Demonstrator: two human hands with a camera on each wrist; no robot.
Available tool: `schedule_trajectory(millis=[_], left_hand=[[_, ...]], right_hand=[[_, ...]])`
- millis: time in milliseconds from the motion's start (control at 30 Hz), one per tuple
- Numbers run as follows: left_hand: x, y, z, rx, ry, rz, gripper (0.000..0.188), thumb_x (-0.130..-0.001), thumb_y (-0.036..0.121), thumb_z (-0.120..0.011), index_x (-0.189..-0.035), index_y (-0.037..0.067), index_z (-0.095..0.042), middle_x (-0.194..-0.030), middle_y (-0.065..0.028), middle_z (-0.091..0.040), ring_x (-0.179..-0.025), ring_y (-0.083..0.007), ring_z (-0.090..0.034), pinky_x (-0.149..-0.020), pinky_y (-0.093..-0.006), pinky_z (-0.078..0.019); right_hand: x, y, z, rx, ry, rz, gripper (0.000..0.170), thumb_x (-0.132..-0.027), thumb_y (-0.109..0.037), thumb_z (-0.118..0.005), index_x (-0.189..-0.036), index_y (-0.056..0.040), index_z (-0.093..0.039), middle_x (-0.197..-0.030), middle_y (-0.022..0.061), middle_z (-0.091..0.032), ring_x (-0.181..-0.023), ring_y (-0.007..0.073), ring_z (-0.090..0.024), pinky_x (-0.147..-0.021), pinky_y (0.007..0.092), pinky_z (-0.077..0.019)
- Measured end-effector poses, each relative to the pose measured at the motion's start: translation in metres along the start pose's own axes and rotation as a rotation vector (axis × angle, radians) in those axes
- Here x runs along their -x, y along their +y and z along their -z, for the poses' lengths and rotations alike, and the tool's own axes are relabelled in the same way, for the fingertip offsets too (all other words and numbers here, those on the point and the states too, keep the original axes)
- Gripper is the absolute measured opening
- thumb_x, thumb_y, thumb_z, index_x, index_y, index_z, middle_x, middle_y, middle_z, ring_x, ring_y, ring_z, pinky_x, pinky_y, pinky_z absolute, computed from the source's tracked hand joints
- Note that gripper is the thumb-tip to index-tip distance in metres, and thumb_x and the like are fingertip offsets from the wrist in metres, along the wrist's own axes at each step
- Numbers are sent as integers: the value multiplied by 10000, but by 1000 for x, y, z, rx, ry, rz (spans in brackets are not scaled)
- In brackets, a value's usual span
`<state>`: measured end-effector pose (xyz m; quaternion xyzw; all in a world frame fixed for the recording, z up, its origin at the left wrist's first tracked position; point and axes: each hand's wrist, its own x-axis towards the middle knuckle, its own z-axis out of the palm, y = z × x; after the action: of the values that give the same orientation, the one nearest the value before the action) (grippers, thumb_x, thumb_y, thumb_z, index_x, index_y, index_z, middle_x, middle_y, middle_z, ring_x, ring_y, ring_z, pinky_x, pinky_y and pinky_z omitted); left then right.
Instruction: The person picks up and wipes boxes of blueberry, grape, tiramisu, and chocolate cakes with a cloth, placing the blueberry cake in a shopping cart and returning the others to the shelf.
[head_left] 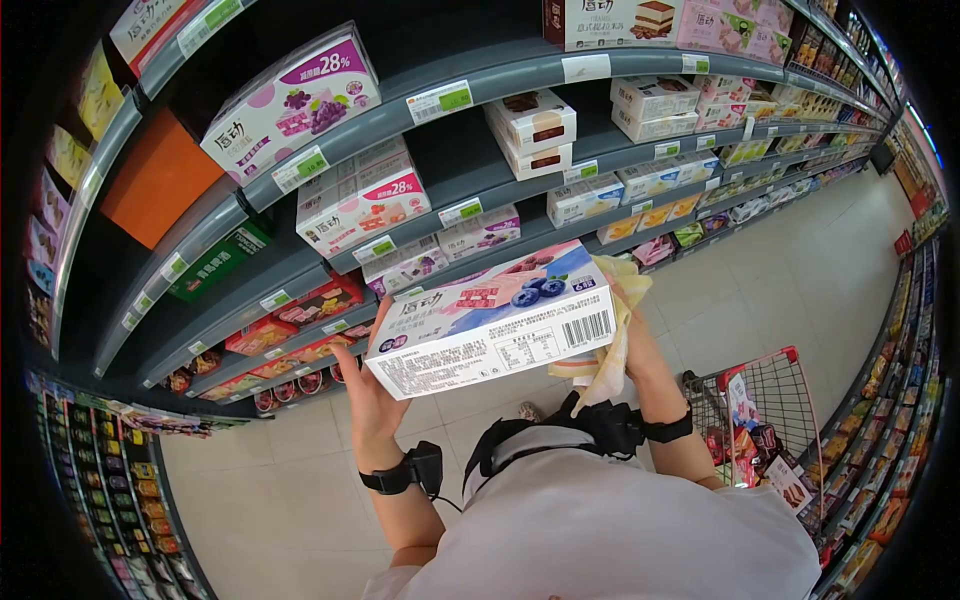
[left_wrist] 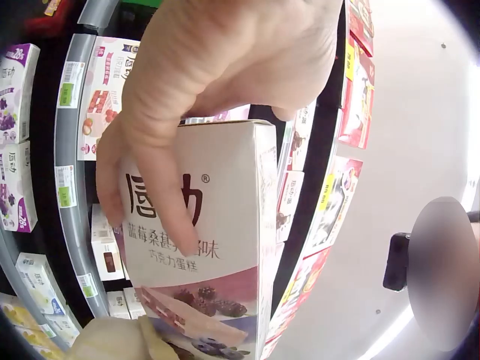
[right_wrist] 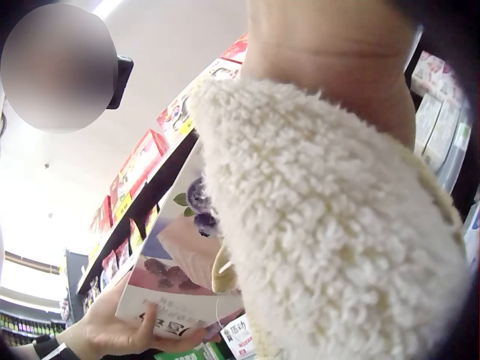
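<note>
A long white cake box (head_left: 490, 330), printed with blueberries and a pink cake slice, is held in front of the chest with its barcode side facing up. My left hand (head_left: 374, 405) grips its left end. In the left wrist view the fingers of that hand (left_wrist: 161, 142) bend over the printed face of the box (left_wrist: 210, 259). At the right end, my right hand (head_left: 634, 335) holds a yellow-and-white cloth (head_left: 607, 362) against the box. Fluffy cloth (right_wrist: 330, 225) hides most of the right hand's fingers in the right wrist view.
Curved shelves (head_left: 440, 105) ahead carry white cake boxes, including a grape one (head_left: 295, 105) and a stacked pair (head_left: 530, 130). An orange panel (head_left: 165, 180) stands at the left. A wire shopping cart (head_left: 775, 400) with packages is at the right, before another shelf row (head_left: 890, 430).
</note>
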<state>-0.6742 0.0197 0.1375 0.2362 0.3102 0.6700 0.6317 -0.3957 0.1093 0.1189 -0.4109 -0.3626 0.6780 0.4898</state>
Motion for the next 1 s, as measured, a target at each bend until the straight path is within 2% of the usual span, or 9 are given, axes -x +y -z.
schedule_trajectory(millis=[67, 133, 200, 233, 300, 433, 600, 700, 1000], left_hand=[[3, 1, -1, -16, -6, -5, 828, -875, 673, -267, -1444, 74, -206, -1434, -146, -318, -1287, -271, -372, -1023, -378, -360], [7, 1, 1, -31, -12, -9, 801, -898, 624, -315, -1439, 44, -203, -1422, -161, -336, -1279, -284, -379, -1029, -392, -350], [11, -1, 8, -146, 28, -8, 707, -924, 453, -433, -1440, 37, -187, -1403, -171, -357, -1257, -277, -410, -1006, -401, -382], [12, -1, 12, -146, 29, -8, 707, -924, 453, -433, -1440, 37, -187, -1403, -171, -357, -1257, -277, -410, -1006, -401, -382], [12, 0, 18, -83, -40, 5, 685, -905, 307, -508, -1440, 31, -179, -1384, -175, -378, -1224, -272, -448, -982, -406, -410], [15, 0, 13, -83, -59, -9, 676, -902, 288, -513, -1435, 27, -189, -1375, -175, -390, -1202, -266, -471, -970, -398, -422], [17, -2, 11, -157, 60, -46, 684, -902, 354, -525, -1428, 37, -222, -1345, -161, -428, -1154, -243, -514, -931, -376, -461], [18, -2, 11, -186, 59, -42, 683, -906, 384, -518, -1424, 42, -235, -1340, -159, -433, -1140, -237, -525, -920, -368, -471], [16, -7, 8, -174, 41, -55, 689, -912, 440, -493, -1425, 55, -242, -1340, -135, -439, -1158, -225, -505, -927, -365, -457]], right_hand=[[7, -9, -9, 41, -16, 49, 543, -899, -429, -551, -1206, 18, -519, -1112, 75, -575, -1012, 132, -532, -858, 241, -412], [5, -5, -6, 39, -6, 20, 540, -901, -430, -545, -1204, 17, -521, -1109, 74, -575, -1009, 130, -532, -858, 241, -410], [6, -4, -5, 36, 3, -9, 538, -904, -432, -540, -1202, 16, -523, -1107, 74, -576, -1007, 128, -532, -858, 240, -409], [7, -4, -6, 36, 17, 9, 542, -904, -437, -537, -1202, 16, -524, -1108, 74, -575, -1005, 127, -531, -858, 239, -408], [9, -5, -7, 36, 31, 28, 547, -904, -443, -534, -1202, 15, -525, -1109, 74, -575, -1004, 126, -531, -858, 239, -407], [12, -7, -7, 38, 7, 2, 576, -902, -459, -527, -1220, 21, -510, -1120, 77, -570, -1006, 127, -528, -860, 238, -406], [11, -1, -2, 71, -33, 22, 609, -900, -471, -523, -1238, 34, -491, -1137, 86, -562, -1020, 135, -524, -870, 240, -401], [12, -2, -1, 37, -5, -40, 619, -901, -479, -516, -1240, 39, -488, -1148, 94, -557, -1035, 141, -518, -882, 243, -393], [15, 1, 6, 70, -28, 2, 620, -911, -484, -491, -1240, 42, -487, -1167, 94, -545, -1055, 143, -504, -896, 246, -383]])
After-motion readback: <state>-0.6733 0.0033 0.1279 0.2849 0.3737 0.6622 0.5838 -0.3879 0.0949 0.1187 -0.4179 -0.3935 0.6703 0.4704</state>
